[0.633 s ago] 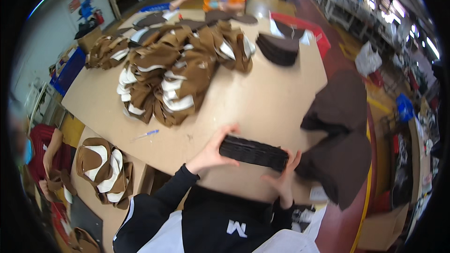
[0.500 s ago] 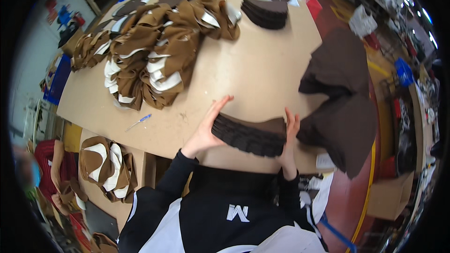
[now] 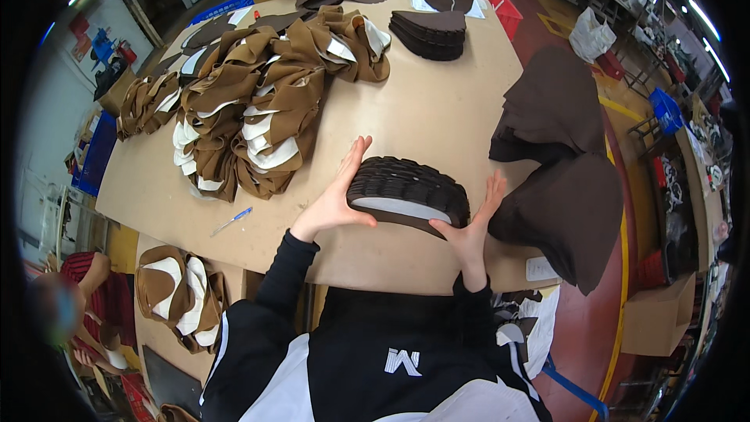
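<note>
A curved stack of dark brown cut pieces (image 3: 410,180) is between my two hands, just over the near part of the table. Its layered edges face up, and a pale grey strip shows along the side nearest me. My left hand (image 3: 332,202) cups the left end, fingers stretched up behind it and thumb along the near side. Against the right end presses my right hand (image 3: 473,234), thumb on the near lower edge and fingers spread upward. Whether the stack touches the tabletop, I cannot tell. Two larger dark brown piles (image 3: 558,211) lie just right of my right hand.
Heaps of brown and white pieces (image 3: 266,101) cover the table's left side. Another dark stack (image 3: 428,35) sits at the far end by a red crate (image 3: 500,8). A blue pen (image 3: 233,221) lies near the front edge. Co-workers are at the far end and lower left.
The stack has been tipped between my hands, so its layered edges now face up and a pale strip shows. My right thumb has come onto its near side.
</note>
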`<state>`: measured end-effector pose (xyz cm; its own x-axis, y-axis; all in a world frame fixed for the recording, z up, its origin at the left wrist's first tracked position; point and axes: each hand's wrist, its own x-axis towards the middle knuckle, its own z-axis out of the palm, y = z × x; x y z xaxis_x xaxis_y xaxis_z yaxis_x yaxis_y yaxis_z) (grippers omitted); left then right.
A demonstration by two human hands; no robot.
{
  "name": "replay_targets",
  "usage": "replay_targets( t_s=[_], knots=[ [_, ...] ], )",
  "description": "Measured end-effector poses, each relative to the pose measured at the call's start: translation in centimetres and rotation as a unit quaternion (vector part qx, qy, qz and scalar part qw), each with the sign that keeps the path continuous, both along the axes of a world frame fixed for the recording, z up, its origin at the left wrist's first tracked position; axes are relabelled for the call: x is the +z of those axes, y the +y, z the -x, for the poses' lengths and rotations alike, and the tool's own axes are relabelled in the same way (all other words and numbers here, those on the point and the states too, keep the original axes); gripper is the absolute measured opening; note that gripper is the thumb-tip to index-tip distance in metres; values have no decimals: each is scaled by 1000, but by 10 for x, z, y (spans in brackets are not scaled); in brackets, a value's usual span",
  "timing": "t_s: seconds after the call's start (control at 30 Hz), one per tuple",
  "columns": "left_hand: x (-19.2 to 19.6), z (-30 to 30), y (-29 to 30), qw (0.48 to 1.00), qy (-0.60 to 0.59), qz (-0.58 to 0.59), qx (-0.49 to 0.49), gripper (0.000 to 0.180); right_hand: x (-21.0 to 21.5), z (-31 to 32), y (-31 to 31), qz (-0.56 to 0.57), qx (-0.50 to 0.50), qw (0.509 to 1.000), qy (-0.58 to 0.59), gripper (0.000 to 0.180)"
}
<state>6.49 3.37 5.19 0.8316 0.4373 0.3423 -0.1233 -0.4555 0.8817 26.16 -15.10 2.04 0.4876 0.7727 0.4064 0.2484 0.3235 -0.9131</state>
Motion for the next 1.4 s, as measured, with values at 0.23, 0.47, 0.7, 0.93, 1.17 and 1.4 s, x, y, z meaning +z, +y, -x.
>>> replay_targets(
  t_s=[0.23,0.47,0.7,0.93,1.17,1.4],
  knots=[
    [-2,-3,-7,999,-24,35,23,122,13,3,4,-74,-56,993,71,105],
    [-8,1,-8,997,-37,-6,68,108,49,1,20,-43,-125,987,-95,98],
    [-19,-7,-34,985,-39,-84,146,92,58,-16,37,30,-94,955,-279,95],
    [-25,2,-55,983,-94,-29,152,75,99,-12,47,-334,-343,875,-79,80],
    [-15,5,-74,971,-108,-165,132,75,81,-10,36,-14,41,960,-277,79],
    [-12,12,-83,980,-62,-95,166,73,10,-35,29,-127,8,989,70,101]
  ],
)
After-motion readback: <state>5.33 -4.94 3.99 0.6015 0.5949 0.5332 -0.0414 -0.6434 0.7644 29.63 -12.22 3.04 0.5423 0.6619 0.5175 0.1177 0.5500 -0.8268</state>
